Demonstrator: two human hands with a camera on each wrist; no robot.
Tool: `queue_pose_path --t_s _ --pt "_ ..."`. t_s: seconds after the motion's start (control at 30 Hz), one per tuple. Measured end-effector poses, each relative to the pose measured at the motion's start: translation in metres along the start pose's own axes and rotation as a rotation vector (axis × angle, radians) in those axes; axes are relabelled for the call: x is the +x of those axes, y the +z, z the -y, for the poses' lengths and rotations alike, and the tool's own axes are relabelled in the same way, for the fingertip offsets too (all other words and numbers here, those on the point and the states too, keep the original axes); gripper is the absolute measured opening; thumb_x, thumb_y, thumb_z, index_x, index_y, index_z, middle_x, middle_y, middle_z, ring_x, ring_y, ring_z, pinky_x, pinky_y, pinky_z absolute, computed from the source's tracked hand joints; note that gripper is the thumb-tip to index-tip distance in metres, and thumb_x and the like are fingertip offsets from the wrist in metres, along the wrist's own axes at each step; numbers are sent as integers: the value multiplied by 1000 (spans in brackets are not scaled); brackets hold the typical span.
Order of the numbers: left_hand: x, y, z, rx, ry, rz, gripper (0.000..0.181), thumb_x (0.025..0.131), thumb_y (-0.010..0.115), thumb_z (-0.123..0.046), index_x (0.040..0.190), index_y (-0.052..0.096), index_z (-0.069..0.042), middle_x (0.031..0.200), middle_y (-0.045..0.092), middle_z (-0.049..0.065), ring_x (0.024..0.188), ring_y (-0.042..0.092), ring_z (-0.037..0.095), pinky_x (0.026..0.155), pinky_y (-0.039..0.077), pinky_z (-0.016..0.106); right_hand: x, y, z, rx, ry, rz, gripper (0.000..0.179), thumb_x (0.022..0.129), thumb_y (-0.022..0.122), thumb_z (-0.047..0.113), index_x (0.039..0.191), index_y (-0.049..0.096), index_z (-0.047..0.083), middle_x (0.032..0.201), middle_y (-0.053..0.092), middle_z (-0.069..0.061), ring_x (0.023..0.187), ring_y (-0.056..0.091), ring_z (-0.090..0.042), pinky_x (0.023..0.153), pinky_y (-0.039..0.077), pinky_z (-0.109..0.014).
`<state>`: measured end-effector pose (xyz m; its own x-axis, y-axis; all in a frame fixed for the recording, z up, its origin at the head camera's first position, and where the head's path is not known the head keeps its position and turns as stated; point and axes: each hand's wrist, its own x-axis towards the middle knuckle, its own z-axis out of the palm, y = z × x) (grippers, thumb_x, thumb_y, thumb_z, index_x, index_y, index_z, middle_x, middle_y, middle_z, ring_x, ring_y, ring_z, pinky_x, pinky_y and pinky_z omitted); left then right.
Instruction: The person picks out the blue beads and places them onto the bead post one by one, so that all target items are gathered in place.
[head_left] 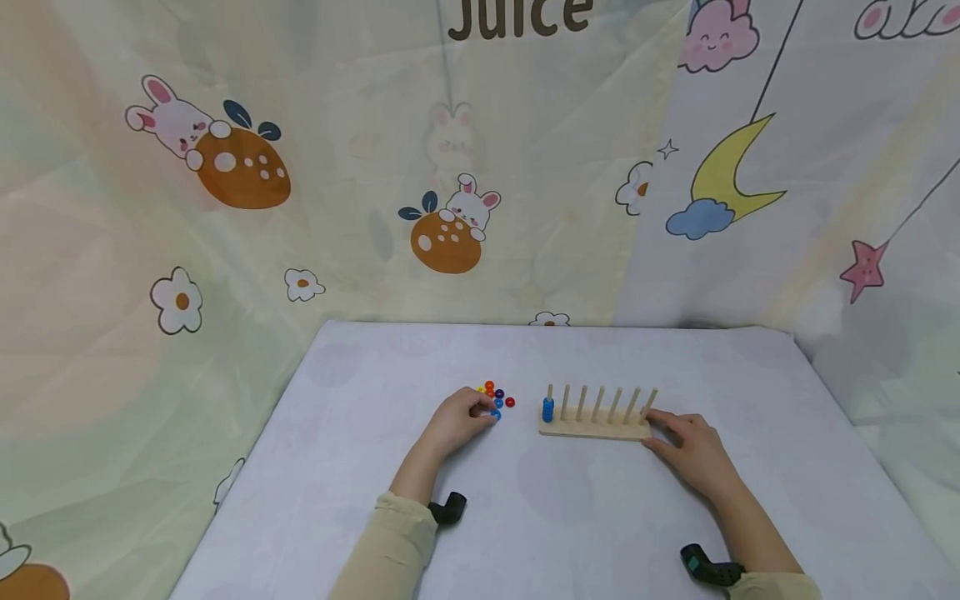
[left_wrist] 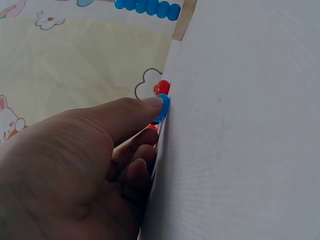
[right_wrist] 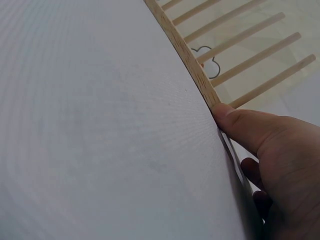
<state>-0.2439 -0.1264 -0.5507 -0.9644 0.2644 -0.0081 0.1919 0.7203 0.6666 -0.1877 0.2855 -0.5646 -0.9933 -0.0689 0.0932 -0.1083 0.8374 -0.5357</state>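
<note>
My left hand (head_left: 459,419) is low over the left part of the table, with thumb and index finger at a blue bead (left_wrist: 161,107). Red, orange, yellow, dark purple and blue beads lie just beyond it, one being a red bead (head_left: 510,402). To their right stands a wooden peg board (head_left: 592,430) with a row of upright pegs. A stack of blue beads (head_left: 548,410) sits on its leftmost peg; the other pegs are bare. My right hand (head_left: 693,450) grips the board's right end, its thumb on the near edge in the right wrist view.
A white cloth covers the table (head_left: 585,517). Behind it hangs a curtain (head_left: 337,208) printed with rabbits, flowers and a moon. Each wrist wears a black device, such as the left wrist's device (head_left: 448,509).
</note>
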Motion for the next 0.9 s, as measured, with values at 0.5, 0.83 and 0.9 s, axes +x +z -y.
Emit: queue_pose_path --t_s 0.5,0.83,0.9 --pt "1 5 -1 43 6 7 18 90 72 -36 105 71 -24 92 55 -6 82 52 12 72 44 27 0 -2 1 0 -25 -7 58 89 70 45 136 59 12 120 61 -24 115 51 -44 89 41 -65" --pt "1 3 -8 23 17 3 21 90 71 -35 108 71 -23 90 58 -7 84 53 12 73 45 28 0 -2 0 2 -26 -7 57 89 70 45 135 59 13 121 60 -25 115 51 -45 88 41 -66" --pt "0 1 -11 18 22 9 22 91 71 -34 109 71 -23 90 58 -7 84 53 13 73 45 29 0 -2 0 1 -21 -4 58 89 70 46 136 59 13 121 60 -25 114 52 -45 88 41 -66"
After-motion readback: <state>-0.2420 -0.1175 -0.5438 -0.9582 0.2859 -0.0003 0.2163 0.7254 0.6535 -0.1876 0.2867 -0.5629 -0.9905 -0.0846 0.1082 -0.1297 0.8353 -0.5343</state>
